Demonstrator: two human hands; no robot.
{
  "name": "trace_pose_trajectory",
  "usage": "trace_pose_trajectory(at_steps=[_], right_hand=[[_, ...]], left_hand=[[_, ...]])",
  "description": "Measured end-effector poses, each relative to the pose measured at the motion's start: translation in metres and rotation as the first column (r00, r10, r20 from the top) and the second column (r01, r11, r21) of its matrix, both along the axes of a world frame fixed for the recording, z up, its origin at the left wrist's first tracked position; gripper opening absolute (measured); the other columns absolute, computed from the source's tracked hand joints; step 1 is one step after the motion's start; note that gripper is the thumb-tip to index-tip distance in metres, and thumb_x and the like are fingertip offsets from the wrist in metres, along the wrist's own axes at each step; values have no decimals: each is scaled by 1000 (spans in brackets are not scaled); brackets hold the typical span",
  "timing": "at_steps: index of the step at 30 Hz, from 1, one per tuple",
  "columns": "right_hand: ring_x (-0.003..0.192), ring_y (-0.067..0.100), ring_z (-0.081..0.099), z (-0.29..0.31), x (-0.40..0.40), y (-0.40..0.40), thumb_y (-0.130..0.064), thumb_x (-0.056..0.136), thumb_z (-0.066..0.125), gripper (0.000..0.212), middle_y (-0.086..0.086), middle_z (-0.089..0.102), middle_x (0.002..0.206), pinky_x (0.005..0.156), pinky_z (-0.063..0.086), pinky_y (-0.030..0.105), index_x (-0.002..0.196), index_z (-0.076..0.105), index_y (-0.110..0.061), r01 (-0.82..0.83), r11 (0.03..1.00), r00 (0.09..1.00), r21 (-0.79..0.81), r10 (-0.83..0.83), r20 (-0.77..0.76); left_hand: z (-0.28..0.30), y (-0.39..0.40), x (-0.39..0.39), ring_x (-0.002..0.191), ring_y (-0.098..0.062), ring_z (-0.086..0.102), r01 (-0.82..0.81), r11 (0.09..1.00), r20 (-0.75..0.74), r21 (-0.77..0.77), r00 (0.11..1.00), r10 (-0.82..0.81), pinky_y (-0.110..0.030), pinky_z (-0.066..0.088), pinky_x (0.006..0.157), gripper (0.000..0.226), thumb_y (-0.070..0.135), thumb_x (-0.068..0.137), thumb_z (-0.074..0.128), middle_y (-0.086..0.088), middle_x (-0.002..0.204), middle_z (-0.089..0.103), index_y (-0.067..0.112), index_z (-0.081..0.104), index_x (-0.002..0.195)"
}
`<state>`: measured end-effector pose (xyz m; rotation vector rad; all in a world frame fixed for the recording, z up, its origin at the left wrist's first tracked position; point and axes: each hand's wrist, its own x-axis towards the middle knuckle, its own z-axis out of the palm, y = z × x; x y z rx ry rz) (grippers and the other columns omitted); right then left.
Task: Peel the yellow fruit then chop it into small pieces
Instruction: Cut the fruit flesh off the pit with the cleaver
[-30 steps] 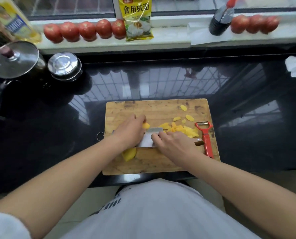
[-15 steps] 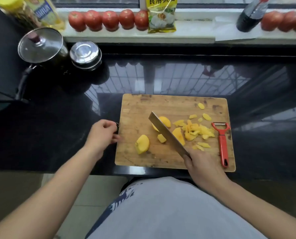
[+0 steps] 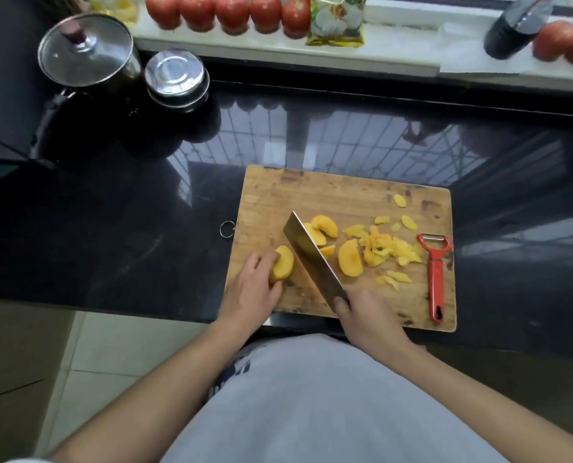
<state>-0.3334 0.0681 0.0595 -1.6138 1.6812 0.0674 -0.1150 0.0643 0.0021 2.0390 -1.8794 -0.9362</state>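
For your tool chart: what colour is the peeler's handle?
Red, on the peeler, seen in the head view.

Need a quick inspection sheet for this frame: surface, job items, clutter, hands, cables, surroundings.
Surface: wooden cutting board on black glossy counter.
Job's things: fruit chunk, slices, peel pile, cleaver.
Clutter: red peeler on the board's right side.
Grippers: left hand holds the chunk; right hand grips the cleaver.
Cables: nothing seen.
Surroundings: lidded pot, steel container, tomatoes, dark bottle on the sill.
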Motion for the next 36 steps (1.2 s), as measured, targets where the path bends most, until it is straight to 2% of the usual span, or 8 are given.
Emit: trace_pose_trajectory(at_steps=[4, 6, 10, 15, 22, 27, 32, 36], right_hand=[[79, 19, 64, 0, -1, -1, -24, 104, 48, 21, 3, 70, 92, 75, 60, 43, 105, 69, -19, 16, 999, 1000, 31, -17, 24], [83, 18, 65, 2, -1, -1, -25, 104, 48, 21, 2, 71, 98, 78, 60, 43, 111, 68, -20, 22, 999, 999, 41, -24, 35], [79, 14, 63, 7, -4, -5, -26, 106, 48, 19, -1, 69, 94, 73, 59, 38, 110, 66, -23, 12, 1000, 999, 4, -12, 35], [74, 16, 60, 4, 2, -9, -28, 104, 48, 21, -1, 65, 85, 69, 58, 39, 107, 67, -20, -72, 997, 997, -24, 71, -25], [71, 29, 57, 21, -5, -5, -23, 102, 43, 19, 6, 63, 79, 65, 52, 47, 110, 60, -21, -191, 976, 981, -109, 186, -56], [73, 33, 58, 32, -11, 2, -22, 101, 43, 18, 6, 64, 84, 62, 49, 46, 110, 58, -21, -320, 935, 945, -152, 303, -122], [51, 26, 37, 25, -10, 6, -15, 87, 66, 6, 2, 58, 68, 42, 9, 29, 87, 60, -16, -495, 841, 854, -220, 424, -301], [44, 20, 23, 21, -15, 6, -10, 69, 82, 26, -1, 52, 56, 47, -7, 24, 72, 56, -15, -556, 803, 813, -214, 473, -339]], left_hand=[[1, -2, 0, 101, -22, 60, -55, 998, -67, -22, 996, 53, -40, 54, 83, 43, 35, 94, 65, 2, 124, 58, 25, 58, 135], [8, -8, -3, 96, -18, 60, -214, 974, -204, 68, 953, 224, -37, 52, 81, 28, 35, 98, 59, 4, 110, 65, 27, 66, 123], [17, -18, -7, 64, -22, 58, -406, 724, -356, 557, 671, 650, -37, 49, 68, 33, 36, 96, 44, -9, 75, 66, 12, 67, 95], [27, -16, -11, 58, -20, 57, -300, 521, -307, 799, 542, 783, -30, 48, 57, 41, 40, 105, 46, -11, 71, 65, 6, 65, 94], [27, -15, -7, 65, -23, 65, -266, 518, -358, 813, 474, 805, -31, 57, 63, 28, 23, 102, 50, -16, 83, 71, -1, 65, 105], [25, -8, -16, 89, -26, 77, -181, 526, -429, 831, 394, 813, -28, 61, 71, 31, 21, 105, 49, -17, 101, 79, -1, 69, 116], [28, -8, -29, 93, -30, 78, -192, 557, -471, 808, 357, 807, -31, 63, 73, 32, 23, 106, 49, -20, 105, 78, 2, 70, 118], [25, -11, -31, 96, -31, 78, -190, 573, -484, 797, 367, 795, -36, 64, 81, 35, 26, 107, 46, -21, 105, 78, 4, 70, 120]])
